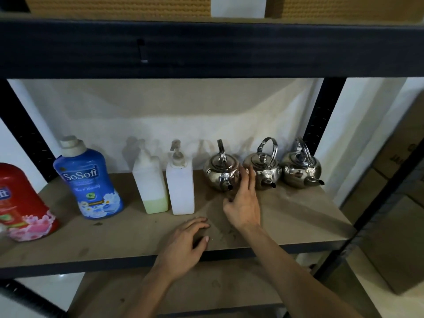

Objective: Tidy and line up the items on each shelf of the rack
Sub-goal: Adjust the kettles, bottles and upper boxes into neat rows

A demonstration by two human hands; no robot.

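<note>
Three steel kettles stand in a row at the back right of the brown shelf (298, 214): left kettle (221, 172), middle kettle (263, 168), right kettle (300, 171). My right hand (243, 203) reaches between the left and middle kettles, fingers straight, touching the left kettle's side. My left hand (183, 244) rests on the shelf near its front edge, fingers loosely curled and holding nothing. Left of the kettles stand two white pump bottles (180, 189) (150, 184), a blue SoSoft bottle (88, 180) and a red bottle (20, 200).
A black rack beam (206, 47) crosses overhead with cardboard boxes above it. Black uprights (319, 115) frame the shelf. Another brown shelf (206, 292) lies below. Cardboard boxes (394, 237) stand to the right of the rack.
</note>
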